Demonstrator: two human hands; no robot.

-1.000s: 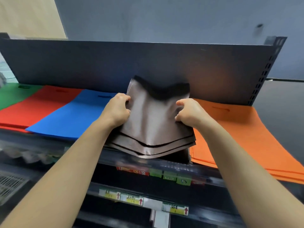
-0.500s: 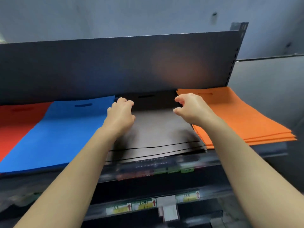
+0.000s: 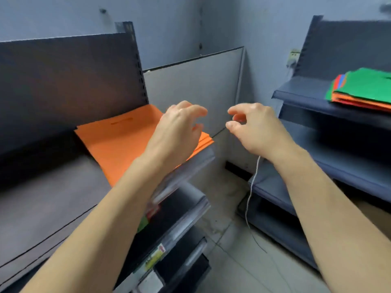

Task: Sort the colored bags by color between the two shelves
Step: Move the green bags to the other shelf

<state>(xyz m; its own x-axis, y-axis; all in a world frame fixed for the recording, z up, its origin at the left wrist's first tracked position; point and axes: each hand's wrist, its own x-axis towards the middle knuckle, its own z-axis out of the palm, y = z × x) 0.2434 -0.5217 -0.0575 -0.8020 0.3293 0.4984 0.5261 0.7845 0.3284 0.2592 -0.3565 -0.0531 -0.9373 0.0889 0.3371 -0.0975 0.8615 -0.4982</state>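
Two loose, empty hands, left hand and right hand, now seemingly off the brown bags.

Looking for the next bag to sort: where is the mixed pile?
Head view, far right: the mixed pile, green on top, lies on the upper board of the right shelf, above and beyond the right hand.

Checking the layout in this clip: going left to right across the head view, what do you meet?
Dark bag stack → orange bag stack → left hand → right hand → mixed-colour bag pile, which lies on the right-hand shelf.
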